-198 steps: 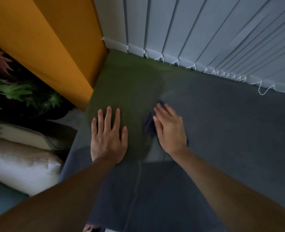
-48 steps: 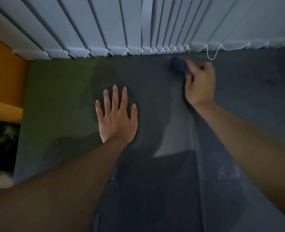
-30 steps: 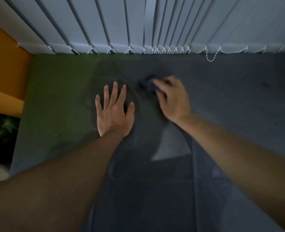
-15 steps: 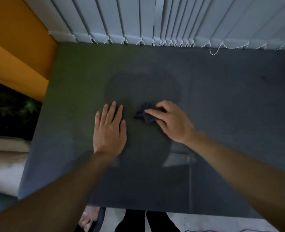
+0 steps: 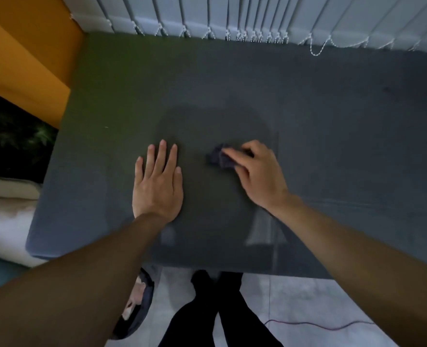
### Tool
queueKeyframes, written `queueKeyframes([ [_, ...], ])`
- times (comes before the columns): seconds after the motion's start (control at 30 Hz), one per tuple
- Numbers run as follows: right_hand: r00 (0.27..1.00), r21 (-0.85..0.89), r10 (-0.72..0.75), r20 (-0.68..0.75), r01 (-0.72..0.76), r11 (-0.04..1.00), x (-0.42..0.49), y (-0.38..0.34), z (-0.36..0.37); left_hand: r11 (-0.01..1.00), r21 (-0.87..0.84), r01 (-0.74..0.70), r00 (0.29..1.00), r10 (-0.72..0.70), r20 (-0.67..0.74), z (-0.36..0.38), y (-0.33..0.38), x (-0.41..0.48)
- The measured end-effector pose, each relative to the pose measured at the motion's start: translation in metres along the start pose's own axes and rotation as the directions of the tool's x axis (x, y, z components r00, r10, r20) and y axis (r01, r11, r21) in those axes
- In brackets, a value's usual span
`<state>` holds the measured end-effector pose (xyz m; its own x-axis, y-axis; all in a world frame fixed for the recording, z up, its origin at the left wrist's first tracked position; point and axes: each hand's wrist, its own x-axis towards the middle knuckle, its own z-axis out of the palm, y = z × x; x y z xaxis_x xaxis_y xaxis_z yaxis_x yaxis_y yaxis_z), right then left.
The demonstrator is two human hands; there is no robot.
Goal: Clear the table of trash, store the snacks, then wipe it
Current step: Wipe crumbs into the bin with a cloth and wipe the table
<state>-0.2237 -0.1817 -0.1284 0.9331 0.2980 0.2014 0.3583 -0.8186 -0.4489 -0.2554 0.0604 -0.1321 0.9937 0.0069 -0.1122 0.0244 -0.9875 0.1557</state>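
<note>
There, near the middle of the dark grey table [image 5: 332, 116], lay a small dark cloth [image 5: 217, 159], crumpled into a wad rather than spread flat. Its longer side ran roughly across the table from left to right, though the fingers covered its right end, so its full length could not be told; the free, bunched end pointed left. The right hand [image 5: 260, 176] held it from the right, fingers [image 5: 232, 156] curled over the wad and pinching it down against the tabletop. The left hand [image 5: 158, 189] rested palm down on the table, just beside the cloth but apart from it, with its fingers straight, slightly spread and pointing away toward the vertical blinds [image 5: 257, 13] along the far edge. An orange wall [image 5: 27, 51] stood at the table's left, with dark plant leaves [image 5: 14, 136] and a pale cushion [image 5: 4, 221] below it. Under the near edge showed black-clad legs [image 5: 207, 316] and a thin red cable [image 5: 320, 326] on the pale floor.
</note>
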Motion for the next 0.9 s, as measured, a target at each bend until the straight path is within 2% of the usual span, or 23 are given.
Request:
queueKeyframes([
  [0.03,0.996,0.008,0.078,-0.040,-0.077,0.997,0.000,-0.004,0.001,1.000,-0.006,0.001,1.000,-0.001,-0.001,0.000,0.000,0.000],
  [0.1,0.994,0.007,0.101,-0.047,-0.101,0.995,-0.017,-0.023,0.005,1.000,-0.010,0.000,1.000,-0.001,-0.011,0.000,0.001,0.000],
  [0.2,0.997,0.040,-0.063,0.050,0.061,0.997,-0.071,-0.047,0.005,0.999,-0.025,-0.022,0.999,0.022,-0.023,0.000,0.000,-0.001],
  [0.27,0.973,0.075,-0.193,0.127,0.184,0.980,-0.094,-0.050,-0.003,0.999,-0.026,-0.042,0.999,0.042,-0.016,0.000,0.000,-0.002],
  [0.33,0.963,0.030,-0.236,0.131,0.235,0.972,-0.095,-0.038,-0.011,0.998,0.004,-0.067,0.998,0.067,-0.008,0.001,0.001,-0.006],
  [0.37,0.982,0.000,-0.167,0.084,0.168,0.986,-0.090,-0.030,-0.014,0.997,0.018,-0.076,0.997,0.077,-0.012,0.001,0.001,-0.008],
  [0.4,0.999,-0.029,-0.039,0.005,0.039,0.999,-0.086,-0.021,-0.017,0.996,0.031,-0.089,0.996,0.089,-0.018,0.000,0.002,-0.009],
  [0.47,0.972,-0.023,0.206,-0.109,-0.210,0.977,-0.088,-0.017,-0.020,0.991,0.044,-0.123,0.992,0.124,-0.031,-0.002,0.005,-0.009],
  [0.5,0.963,-0.016,0.238,-0.124,-0.242,0.970,-0.098,-0.022,-0.018,0.987,0.043,-0.154,0.987,0.156,-0.036,-0.004,0.008,-0.008],
  [0.53,0.973,-0.014,0.207,-0.105,-0.209,0.978,-0.112,-0.030,-0.014,0.983,0.031,-0.180,0.983,0.181,-0.039,-0.006,0.012,-0.006],
  [0.6,0.999,-0.009,0.029,-0.028,-0.029,1.000,-0.142,-0.046,-0.012,0.983,-0.039,-0.179,0.984,0.178,-0.026,-0.009,0.024,0.001],
  [0.67,0.997,-0.037,-0.070,0.014,0.070,0.997,-0.154,-0.041,-0.023,0.979,-0.088,-0.183,0.983,0.184,0.003,-0.010,0.043,0.009],
  [0.7,0.999,-0.067,-0.052,-0.007,0.051,0.996,-0.151,-0.030,-0.029,0.971,-0.089,-0.220,0.975,0.221,0.003,-0.010,0.055,0.012],
  [0.77,0.987,-0.128,0.107,-0.117,-0.122,0.984,-0.140,-0.002,-0.041,0.949,-0.089,-0.303,0.952,0.306,0.010,-0.008,0.079,0.018],
  [0.83,0.924,-0.143,0.309,-0.223,-0.345,0.928,-0.130,0.022,-0.050,0.941,-0.093,-0.325,0.944,0.329,0.031,-0.004,0.102,0.025],
  [0.9,0.881,-0.108,0.390,-0.270,-0.430,0.897,-0.131,0.019,-0.046,0.947,-0.099,-0.306,0.949,0.311,0.043,-0.001,0.123,0.033],
])
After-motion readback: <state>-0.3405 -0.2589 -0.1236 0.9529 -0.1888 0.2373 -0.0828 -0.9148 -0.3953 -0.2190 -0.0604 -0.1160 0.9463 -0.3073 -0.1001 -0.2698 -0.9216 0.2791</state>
